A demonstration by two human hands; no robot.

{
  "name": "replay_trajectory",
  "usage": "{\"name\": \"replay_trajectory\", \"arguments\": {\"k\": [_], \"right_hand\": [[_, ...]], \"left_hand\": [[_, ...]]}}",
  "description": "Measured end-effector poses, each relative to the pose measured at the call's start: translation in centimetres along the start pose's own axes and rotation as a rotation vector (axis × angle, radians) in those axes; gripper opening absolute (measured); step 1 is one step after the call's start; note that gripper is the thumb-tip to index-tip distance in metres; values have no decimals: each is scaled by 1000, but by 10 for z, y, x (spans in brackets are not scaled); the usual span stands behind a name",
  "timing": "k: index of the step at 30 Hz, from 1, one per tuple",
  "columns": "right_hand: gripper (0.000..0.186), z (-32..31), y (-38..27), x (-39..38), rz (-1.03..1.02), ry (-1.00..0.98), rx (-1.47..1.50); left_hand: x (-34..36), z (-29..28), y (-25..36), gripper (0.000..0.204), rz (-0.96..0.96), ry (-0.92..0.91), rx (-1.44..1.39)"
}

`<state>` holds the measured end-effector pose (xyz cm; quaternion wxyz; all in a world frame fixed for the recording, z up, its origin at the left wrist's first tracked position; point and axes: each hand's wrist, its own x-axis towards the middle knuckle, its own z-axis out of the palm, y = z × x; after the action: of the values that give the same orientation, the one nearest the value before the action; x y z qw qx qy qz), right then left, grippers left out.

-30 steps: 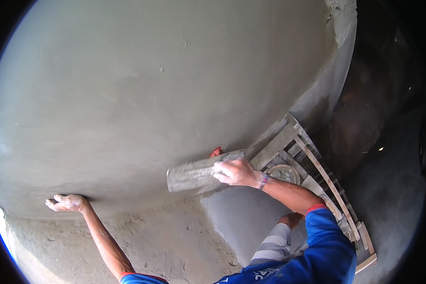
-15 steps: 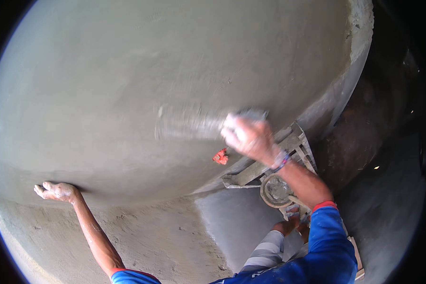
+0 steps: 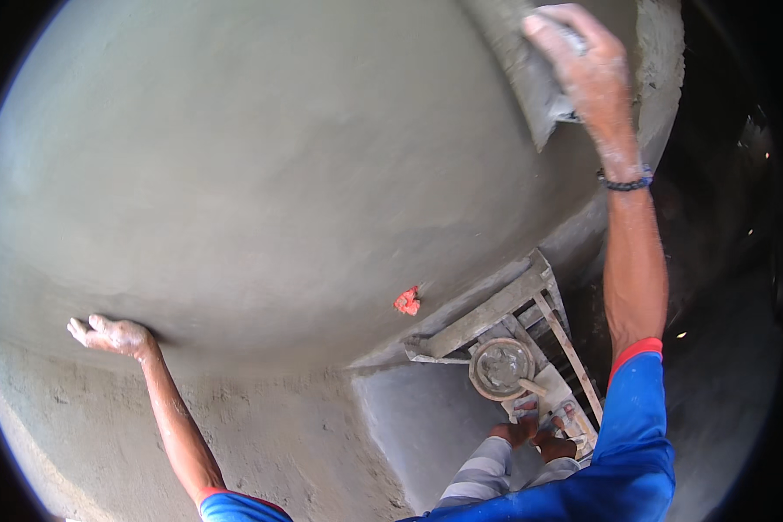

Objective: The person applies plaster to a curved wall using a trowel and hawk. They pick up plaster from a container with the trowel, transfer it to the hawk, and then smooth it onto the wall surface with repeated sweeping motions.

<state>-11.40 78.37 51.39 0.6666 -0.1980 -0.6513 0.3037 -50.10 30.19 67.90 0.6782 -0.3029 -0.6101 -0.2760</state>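
Note:
High at the right of the head view, my right hand (image 3: 587, 74), whitened with wet mortar, grips a long grey float trowel (image 3: 522, 78) held against the smooth grey plastered wall (image 3: 235, 174), near its rough right-hand edge. At the left, my left hand (image 3: 111, 335) rests on the lower part of that wall, fingers loosely apart and holding nothing. A small red piece of something (image 3: 407, 299) sits on the wall lower in the middle; I cannot make out what it is.
Below me is a scaffold of grey-caked boards (image 3: 496, 300) holding a round bucket of mortar (image 3: 477, 370) with a handled tool across it, beside my sandalled feet (image 3: 526, 413). A rougher plastered band (image 3: 261, 418) runs under the wall. The right side is dark.
My right hand and the trowel have swept up and right, from the wall's lower middle to its upper right edge, uncovering the red piece and bucket. My left hand appears slightly higher in view.

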Motion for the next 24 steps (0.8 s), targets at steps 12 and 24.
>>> {"name": "replay_trajectory", "arguments": {"k": [12, 24], "right_hand": [[15, 51, 32, -200, 0, -153, 299], [30, -28, 95, -53, 180, 61, 93]], "left_hand": [[10, -10, -30, 68, 124, 61, 77], [8, -10, -43, 72, 98, 15, 135]]}}
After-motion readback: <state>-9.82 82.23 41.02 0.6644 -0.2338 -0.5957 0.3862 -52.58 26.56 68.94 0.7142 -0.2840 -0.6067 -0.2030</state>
